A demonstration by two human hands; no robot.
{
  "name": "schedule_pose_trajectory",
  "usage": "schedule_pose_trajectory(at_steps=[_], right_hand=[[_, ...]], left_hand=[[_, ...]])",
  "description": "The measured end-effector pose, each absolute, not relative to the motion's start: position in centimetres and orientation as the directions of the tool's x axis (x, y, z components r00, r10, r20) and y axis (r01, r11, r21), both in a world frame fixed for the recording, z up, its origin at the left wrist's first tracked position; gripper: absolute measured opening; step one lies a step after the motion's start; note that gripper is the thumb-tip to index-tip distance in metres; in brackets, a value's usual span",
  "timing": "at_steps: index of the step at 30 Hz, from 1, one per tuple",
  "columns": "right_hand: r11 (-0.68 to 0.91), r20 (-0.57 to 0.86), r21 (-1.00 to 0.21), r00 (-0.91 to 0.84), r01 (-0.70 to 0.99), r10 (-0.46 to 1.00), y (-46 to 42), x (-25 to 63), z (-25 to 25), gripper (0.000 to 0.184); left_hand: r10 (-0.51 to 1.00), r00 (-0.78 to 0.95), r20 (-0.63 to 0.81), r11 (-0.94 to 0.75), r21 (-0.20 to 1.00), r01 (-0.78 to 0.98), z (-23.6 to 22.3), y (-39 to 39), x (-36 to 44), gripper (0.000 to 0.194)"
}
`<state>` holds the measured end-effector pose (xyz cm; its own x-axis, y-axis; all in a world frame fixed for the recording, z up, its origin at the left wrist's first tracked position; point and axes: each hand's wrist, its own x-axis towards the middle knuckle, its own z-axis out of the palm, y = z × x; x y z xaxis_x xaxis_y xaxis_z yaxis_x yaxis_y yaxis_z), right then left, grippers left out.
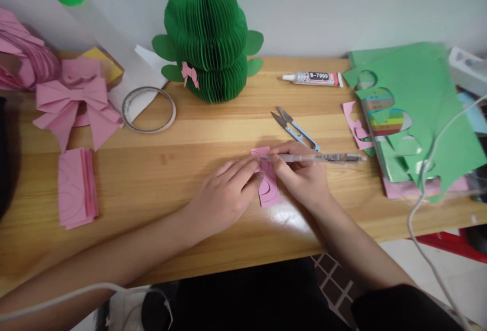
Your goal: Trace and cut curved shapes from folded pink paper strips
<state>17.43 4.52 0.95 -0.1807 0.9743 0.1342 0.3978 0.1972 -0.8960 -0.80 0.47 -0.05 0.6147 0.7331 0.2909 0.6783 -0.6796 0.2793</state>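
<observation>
A small strip of pink paper (269,195) with curved lines lies on the wooden table in front of me. My left hand (226,191) is closed, its fingertips pressing on the strip's left side and hiding part of it. In my right hand (304,176) a clear pen (323,158) is gripped between thumb and fingers, its tip at the upper part of the strip. Just beyond my right hand lies a pair of thread snips (297,130), its blades apart.
At the back stands a green honeycomb-paper figure (207,31). Pink bows (78,97), stacked pink strips (76,189) and a tape roll (167,123) are on the left. A glue tube (315,78) and cut green sheets (429,107) lie right, with a white cable (422,168) crossing.
</observation>
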Motion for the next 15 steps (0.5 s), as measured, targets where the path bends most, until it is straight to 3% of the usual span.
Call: schedule_pose_trajectory(at_steps=[15], right_hand=[[0.209, 0.156, -0.879, -0.158, 0.428, 0.975, 4.58, 17.36, 1.51, 0.009]], left_hand=[[0.687, 0.645, 0.336, -0.722, 0.214, 0.658, -0.07, 0.53, -0.95, 0.030]])
